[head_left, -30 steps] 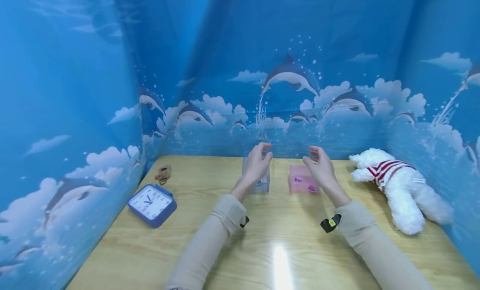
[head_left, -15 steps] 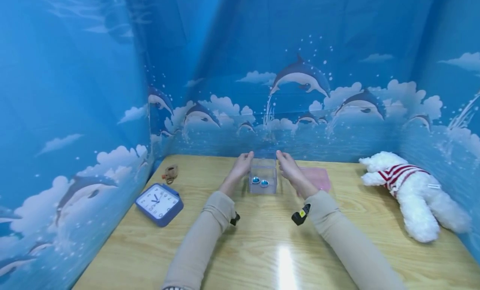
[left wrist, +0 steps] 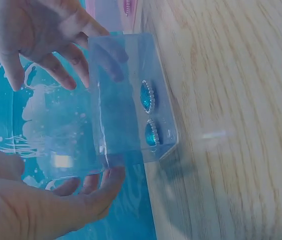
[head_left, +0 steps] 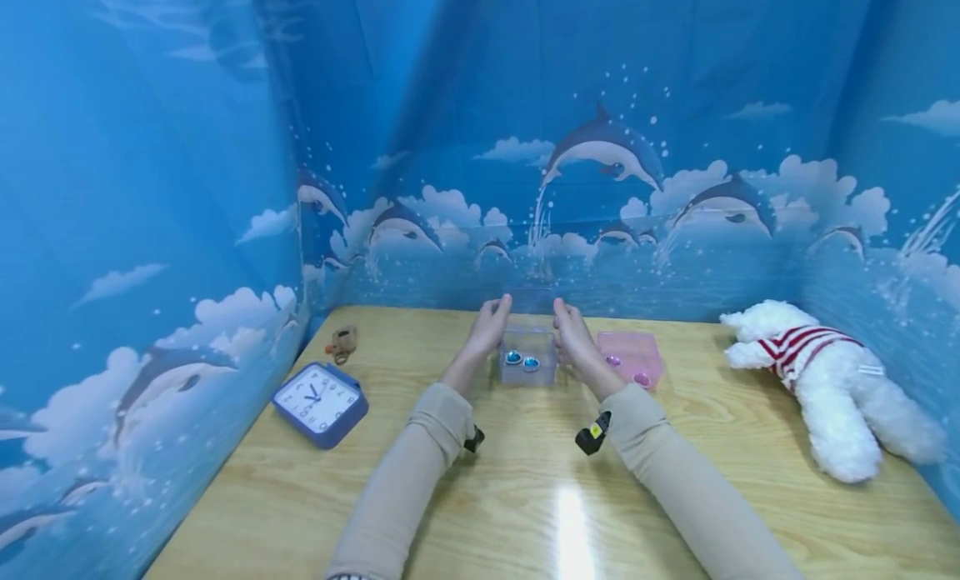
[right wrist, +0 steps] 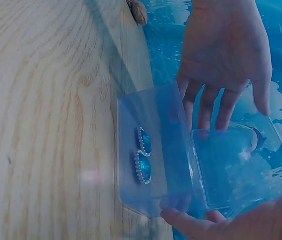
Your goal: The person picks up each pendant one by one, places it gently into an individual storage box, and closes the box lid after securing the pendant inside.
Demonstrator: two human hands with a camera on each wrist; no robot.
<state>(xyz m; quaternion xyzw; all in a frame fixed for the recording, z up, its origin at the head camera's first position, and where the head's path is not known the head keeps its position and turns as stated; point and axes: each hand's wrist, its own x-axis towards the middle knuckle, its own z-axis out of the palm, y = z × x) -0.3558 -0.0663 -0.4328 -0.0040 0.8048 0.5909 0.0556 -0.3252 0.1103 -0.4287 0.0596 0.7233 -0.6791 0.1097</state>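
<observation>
A clear plastic box (head_left: 528,372) stands near the table's back edge with its clear lid (right wrist: 241,172) swung up. Inside lie two blue gem ornaments (head_left: 531,364) with beaded silver rims. My left hand (head_left: 488,326) is at the box's left side, its fingertips right at the wall in the left wrist view. On the opposite side, my right hand (head_left: 576,337) has its fingers extended beside the wall, its thumb pointing up near the lid. A pink box (head_left: 628,347), just right of my right hand, carries two purple-pink gem ornaments (head_left: 641,380).
A blue alarm clock (head_left: 321,403) lies face up on the left of the wooden table (head_left: 480,497). Behind it is a small brown trinket (head_left: 343,342). A white plush toy (head_left: 817,388) in a striped shirt lies at right. A dolphin-print curtain (head_left: 450,147) encloses the back and sides.
My right hand has moved left from the pink box to the clear box. My left hand has shifted from over the clear box to its left side, uncovering the blue ornaments.
</observation>
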